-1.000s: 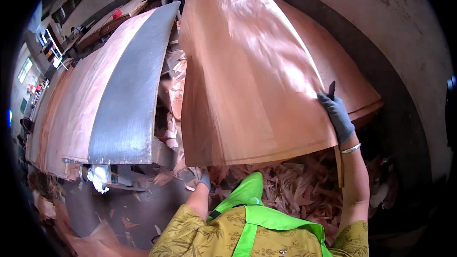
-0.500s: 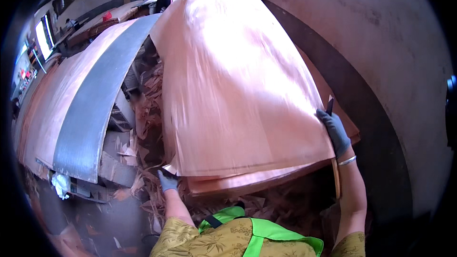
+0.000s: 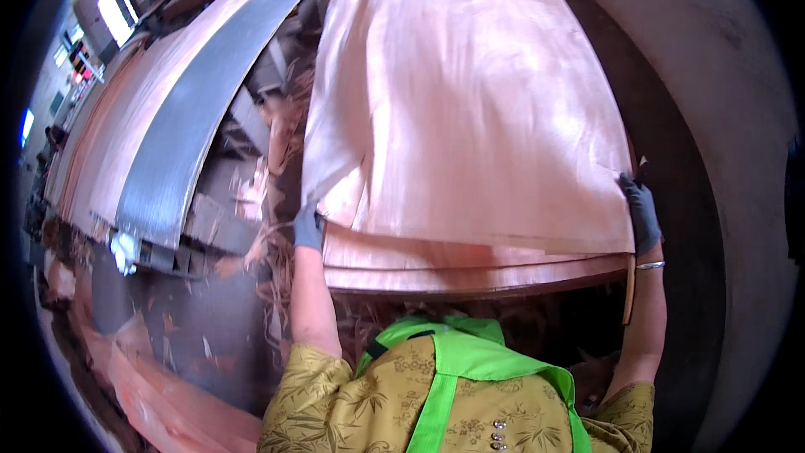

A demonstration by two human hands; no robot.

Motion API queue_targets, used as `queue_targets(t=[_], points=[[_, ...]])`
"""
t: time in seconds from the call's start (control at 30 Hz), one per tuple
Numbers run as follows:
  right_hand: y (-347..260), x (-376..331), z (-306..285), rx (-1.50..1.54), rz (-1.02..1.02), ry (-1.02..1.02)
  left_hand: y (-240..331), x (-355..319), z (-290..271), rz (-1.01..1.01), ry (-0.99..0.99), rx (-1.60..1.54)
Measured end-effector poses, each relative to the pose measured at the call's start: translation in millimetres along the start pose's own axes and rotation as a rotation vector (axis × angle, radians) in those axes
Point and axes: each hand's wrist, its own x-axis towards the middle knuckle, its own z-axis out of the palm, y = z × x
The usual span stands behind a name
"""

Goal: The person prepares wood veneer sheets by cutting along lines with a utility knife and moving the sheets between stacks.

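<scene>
A large, thin, pinkish wood veneer sheet stretches away from me over a stack of similar sheets. My left hand, in a grey glove, is closed on its near left corner, where the edge folds up. On the right edge my gloved right hand is closed too, its fingers against the veneer. A dark pointed tool sticks up from the right hand, and a narrow wooden strip hangs below it; whether they are one piece I cannot tell.
Left of me lies another veneer pile with a dark grey board along it. Torn veneer scraps litter the gap between the piles. A crumpled white cloth hangs at the left pile's near end. A wall runs along the right.
The veneer's near edge has come down flatter over the stack, exposing more sheets below. Both hands appear farther right and higher in view; the view itself has tilted down.
</scene>
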Motion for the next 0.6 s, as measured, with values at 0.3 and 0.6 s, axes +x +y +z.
queue_targets(t=[0.3,0.6], points=[[30,49,-104,-0.254,-0.036,0.067,-52,-85,122,-0.513,0.459,-0.64],[93,123,-201,-0.544,-0.129,0.087,-73,-74,154,-0.21,0.245,-0.771]])
